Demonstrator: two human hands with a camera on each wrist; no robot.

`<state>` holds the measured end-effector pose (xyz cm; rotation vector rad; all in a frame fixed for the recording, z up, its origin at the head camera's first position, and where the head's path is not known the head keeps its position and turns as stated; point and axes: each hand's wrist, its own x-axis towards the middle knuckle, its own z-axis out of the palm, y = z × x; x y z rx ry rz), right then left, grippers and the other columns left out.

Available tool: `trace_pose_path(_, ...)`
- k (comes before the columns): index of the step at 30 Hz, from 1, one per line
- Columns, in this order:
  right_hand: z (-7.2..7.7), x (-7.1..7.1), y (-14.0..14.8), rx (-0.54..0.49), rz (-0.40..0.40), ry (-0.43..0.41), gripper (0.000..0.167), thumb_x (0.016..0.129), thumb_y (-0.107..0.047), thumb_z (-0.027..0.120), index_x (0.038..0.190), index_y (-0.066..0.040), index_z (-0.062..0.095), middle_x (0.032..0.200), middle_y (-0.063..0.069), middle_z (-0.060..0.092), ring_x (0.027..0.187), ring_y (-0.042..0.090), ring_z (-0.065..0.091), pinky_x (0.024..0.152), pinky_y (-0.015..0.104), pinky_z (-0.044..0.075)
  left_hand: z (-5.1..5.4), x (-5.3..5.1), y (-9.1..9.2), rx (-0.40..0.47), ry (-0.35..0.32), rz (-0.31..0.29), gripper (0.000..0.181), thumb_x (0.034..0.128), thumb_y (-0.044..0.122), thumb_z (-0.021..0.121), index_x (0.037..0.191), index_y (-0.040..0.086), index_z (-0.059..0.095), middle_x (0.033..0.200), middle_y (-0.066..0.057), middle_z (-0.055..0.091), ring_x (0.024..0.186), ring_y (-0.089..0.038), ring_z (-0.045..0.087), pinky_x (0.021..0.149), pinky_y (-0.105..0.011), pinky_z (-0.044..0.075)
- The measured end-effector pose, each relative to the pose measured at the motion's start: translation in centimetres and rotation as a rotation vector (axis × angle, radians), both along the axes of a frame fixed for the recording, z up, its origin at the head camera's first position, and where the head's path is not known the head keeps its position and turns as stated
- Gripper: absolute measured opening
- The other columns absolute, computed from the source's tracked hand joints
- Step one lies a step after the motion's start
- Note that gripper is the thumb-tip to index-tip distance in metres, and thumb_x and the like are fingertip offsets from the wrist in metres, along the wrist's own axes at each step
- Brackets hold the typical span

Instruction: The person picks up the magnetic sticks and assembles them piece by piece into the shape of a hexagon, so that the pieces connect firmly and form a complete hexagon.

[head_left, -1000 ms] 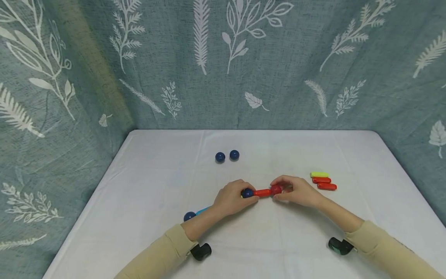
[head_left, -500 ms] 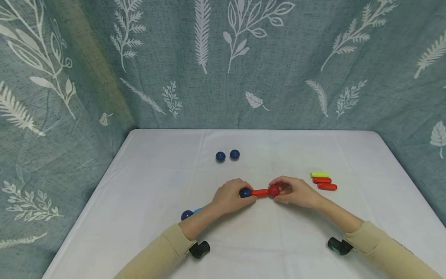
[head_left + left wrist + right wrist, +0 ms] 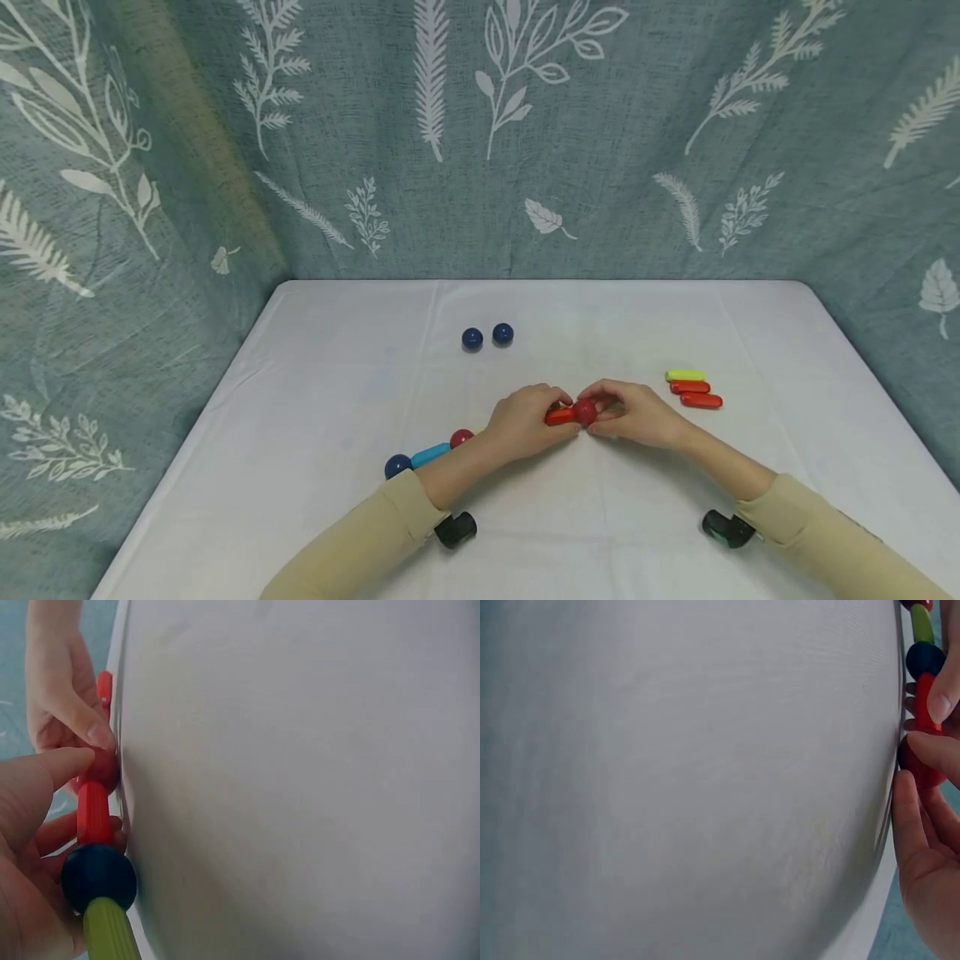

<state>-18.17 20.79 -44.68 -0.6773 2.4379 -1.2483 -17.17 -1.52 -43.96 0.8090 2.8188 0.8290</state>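
A chain of sticks and balls lies low over the table's middle. Its red stick (image 3: 559, 416) is gripped by my left hand (image 3: 527, 423), whose thumb reaches toward the red end ball (image 3: 585, 412). My right hand (image 3: 636, 413) pinches that red ball between thumb and fingers. In the left wrist view a dark blue ball (image 3: 99, 878) joins the red stick (image 3: 94, 814) to a green stick (image 3: 110, 928). Left of my wrist, another red ball (image 3: 461, 437), a light blue stick (image 3: 431, 454) and a dark blue ball (image 3: 397, 466) form the far end.
Two dark blue balls (image 3: 487, 337) sit toward the back of the white table (image 3: 330, 358). At the right lie a yellow-green stick (image 3: 685, 376) and two red sticks (image 3: 701, 401). A patterned curtain (image 3: 465, 208) hangs behind the table.
My left hand has slid right along the chain, from the dark blue ball onto the red stick. The chain has shifted slightly left, and its red ball beside my left wrist has come into view.
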Motion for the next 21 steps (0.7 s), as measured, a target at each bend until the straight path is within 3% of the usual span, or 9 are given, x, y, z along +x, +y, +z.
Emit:
trace_pose_path(8,0.4,0.2,1.1,0.033,-0.039,-0.008,0.034,0.086,-0.017,0.076,0.117,-0.009,0.064,0.096,0.000,0.063,0.092,0.019,0.058,0.077,0.023,0.052,-0.2,-0.3,1.0,0.016,-0.022,0.017,0.038,0.0880,0.043,0.070,0.114,0.015,0.068,0.092,0.004,0.066,0.078,-0.007,0.056,0.064,-0.022,0.044)
trace_pose_path(12,1.1,0.1,2.6,0.050,-0.079,0.090,0.027,0.088,-0.012,0.073,0.113,-0.007,0.067,0.097,-0.001,0.066,0.091,0.017,0.060,0.079,0.026,0.052,-0.3,-0.3,1.0,0.025,-0.034,0.012,0.036,0.0889,0.043,0.069,0.114,0.018,0.068,0.091,0.006,0.065,0.079,-0.007,0.056,0.065,-0.023,0.044)
trace_pose_path(17,2.3,-0.5,5.4,0.142,-0.208,0.253,0.020,0.090,-0.007,0.068,0.110,-0.005,0.069,0.100,0.006,0.069,0.093,0.023,0.062,0.081,0.037,0.053,-0.3,-0.1,0.7,0.049,-0.067,0.006,0.036,0.0891,0.041,0.070,0.117,0.017,0.068,0.099,0.004,0.067,0.086,-0.008,0.058,0.071,-0.023,0.046)
trace_pose_path(21,3.2,-1.2,8.0,0.249,-0.282,0.255,0.023,0.093,-0.011,0.066,0.113,-0.002,0.068,0.113,0.018,0.065,0.103,0.035,0.059,0.086,0.050,0.049,-0.2,-0.1,0.3,0.067,-0.085,0.003,0.037,0.0889,0.038,0.071,0.118,0.016,0.068,0.101,0.003,0.067,0.087,-0.009,0.057,0.072,-0.023,0.046)
